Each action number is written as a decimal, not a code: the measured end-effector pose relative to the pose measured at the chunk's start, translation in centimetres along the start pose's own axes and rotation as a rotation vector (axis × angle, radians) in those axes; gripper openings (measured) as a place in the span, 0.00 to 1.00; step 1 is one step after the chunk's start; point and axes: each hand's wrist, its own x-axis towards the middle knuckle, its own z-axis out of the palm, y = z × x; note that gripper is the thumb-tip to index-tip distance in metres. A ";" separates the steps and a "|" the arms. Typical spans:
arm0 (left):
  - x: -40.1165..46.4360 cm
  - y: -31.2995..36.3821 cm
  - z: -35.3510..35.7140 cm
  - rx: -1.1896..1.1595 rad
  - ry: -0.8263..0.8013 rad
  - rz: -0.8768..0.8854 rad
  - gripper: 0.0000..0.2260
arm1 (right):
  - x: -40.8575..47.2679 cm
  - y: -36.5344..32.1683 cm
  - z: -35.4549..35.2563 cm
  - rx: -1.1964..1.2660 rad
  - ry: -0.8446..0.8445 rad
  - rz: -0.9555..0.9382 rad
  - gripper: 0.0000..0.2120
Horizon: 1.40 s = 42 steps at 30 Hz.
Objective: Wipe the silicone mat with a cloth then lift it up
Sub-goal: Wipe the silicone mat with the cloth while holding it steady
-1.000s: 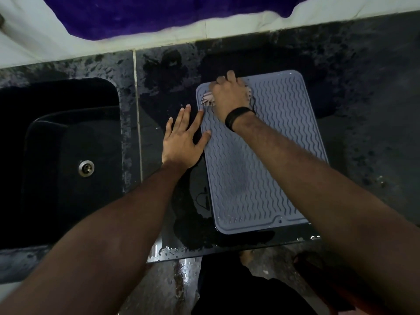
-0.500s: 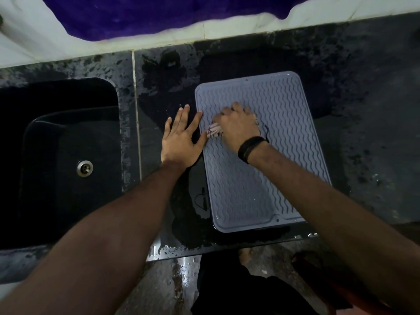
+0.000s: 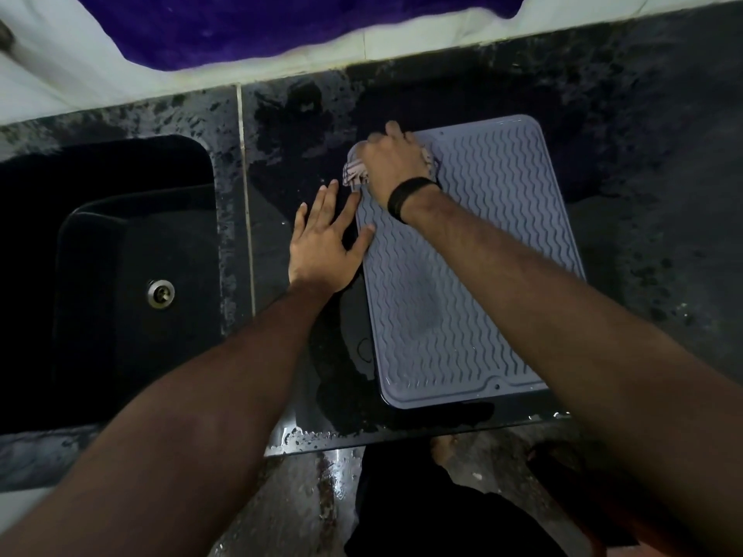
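A grey silicone mat [image 3: 482,251] with wavy ridges lies flat on the dark wet counter. My right hand [image 3: 396,160], a black band on its wrist, presses a small pale cloth [image 3: 354,172] onto the mat's far left corner; most of the cloth is hidden under the hand. My left hand [image 3: 325,239] lies flat with fingers spread on the counter beside the mat's left edge, its thumb resting on the mat's rim.
A black sink [image 3: 120,275] with a metal drain [image 3: 161,293] sits to the left. The counter's front edge [image 3: 402,432] runs just below the mat. A white tiled wall [image 3: 60,66] and purple fabric [image 3: 261,22] are behind. My foot [image 3: 444,450] shows on the floor.
My right hand slid the cloth down toward the mat's left middle, then back up to the far left corner. My left hand stayed beside the mat's left edge.
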 end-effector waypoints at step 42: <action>-0.1 -0.1 0.0 0.003 0.001 -0.005 0.29 | -6.3 1.8 -0.2 0.017 -0.071 0.070 0.13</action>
